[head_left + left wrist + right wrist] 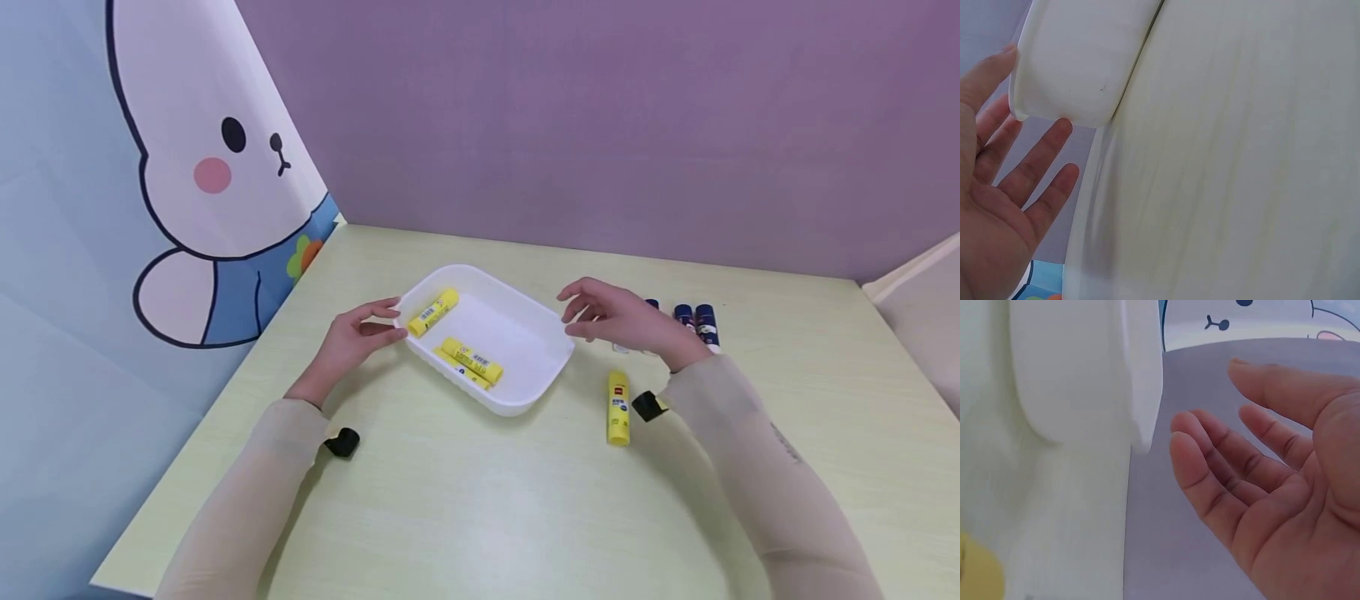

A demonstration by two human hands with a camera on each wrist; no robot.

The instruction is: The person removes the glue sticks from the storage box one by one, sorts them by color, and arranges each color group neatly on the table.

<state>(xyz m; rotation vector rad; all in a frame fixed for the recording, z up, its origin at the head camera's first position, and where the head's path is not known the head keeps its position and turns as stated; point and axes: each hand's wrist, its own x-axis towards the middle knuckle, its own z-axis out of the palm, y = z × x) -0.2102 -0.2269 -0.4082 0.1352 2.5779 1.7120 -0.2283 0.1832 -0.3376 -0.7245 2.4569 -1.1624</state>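
Observation:
A white plastic tray [517,321] sits on the table in the head view. Three yellow glue sticks lie inside: one glue stick [433,312] by the left end and two, one partly over the other [472,360], along the front side. My left hand [352,342] touches the tray's left end, its fingers spread and fairly straight; the left wrist view shows the thumb at the rim. By the right corner hovers my right hand [618,317], its loosely bent fingers holding nothing; a gap shows between them and the tray's edge [1141,394] in the right wrist view.
Another yellow glue stick [618,408] lies on the table right of the tray. Several dark blue-capped tubes [705,323] are behind my right hand, partly hidden by it. A purple wall [570,125] rises behind the table; a rabbit-print cloth [225,208] hangs at left.

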